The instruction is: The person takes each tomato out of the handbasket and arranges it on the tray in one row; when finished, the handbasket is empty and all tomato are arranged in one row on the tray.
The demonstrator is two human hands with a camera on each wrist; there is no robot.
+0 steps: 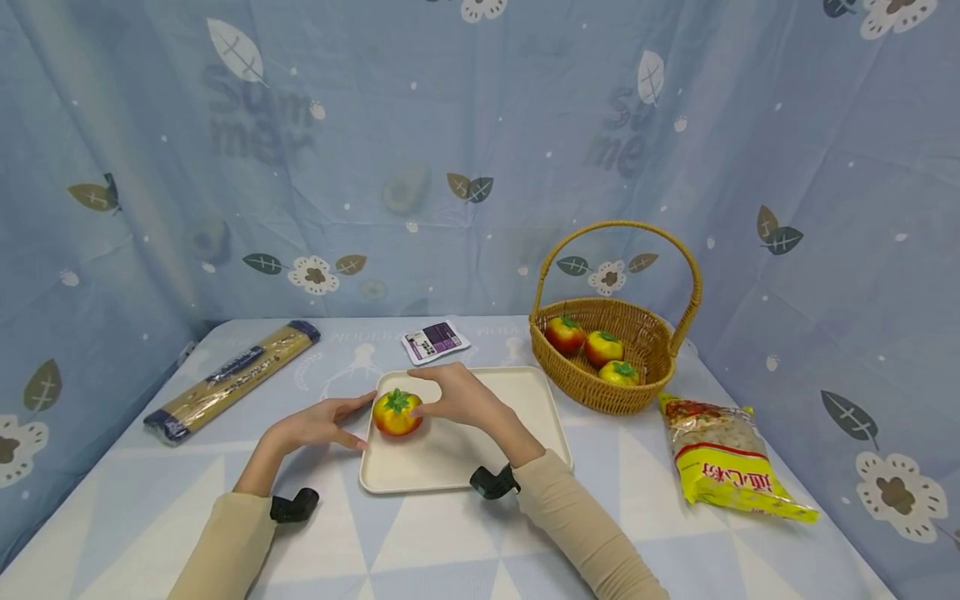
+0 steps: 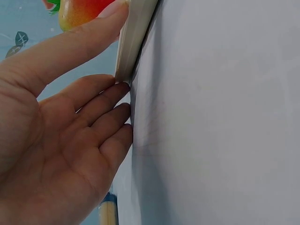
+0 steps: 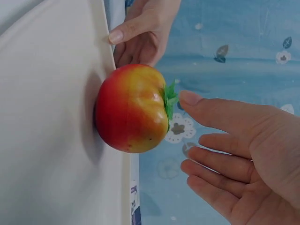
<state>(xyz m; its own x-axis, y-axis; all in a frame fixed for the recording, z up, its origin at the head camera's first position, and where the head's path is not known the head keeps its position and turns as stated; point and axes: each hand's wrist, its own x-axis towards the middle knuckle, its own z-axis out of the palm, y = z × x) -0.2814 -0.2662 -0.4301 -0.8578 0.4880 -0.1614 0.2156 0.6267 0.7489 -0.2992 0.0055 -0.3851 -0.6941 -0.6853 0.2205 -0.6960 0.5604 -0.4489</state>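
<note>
Blue curtain (image 1: 480, 167) behind; tomato (image 1: 393, 417) sits by the left edge of the tray (image 1: 450, 458), room rightward, stem (image 3: 170, 99) up, broad axis level; left hand (image 1: 318, 422) and right hand (image 1: 459, 396) (both relaxed, released) flank it.

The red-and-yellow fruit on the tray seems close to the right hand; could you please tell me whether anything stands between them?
Nothing visible stands between the right hand and the fruit; the left hand is beside the tray, on the fruit's other side.

On my feed the fruit (image 2: 79, 14) gets chopped by the left wrist view's top edge, and fine print on the packet (image 1: 436, 342) is too tiny for me in the head view.
</note>
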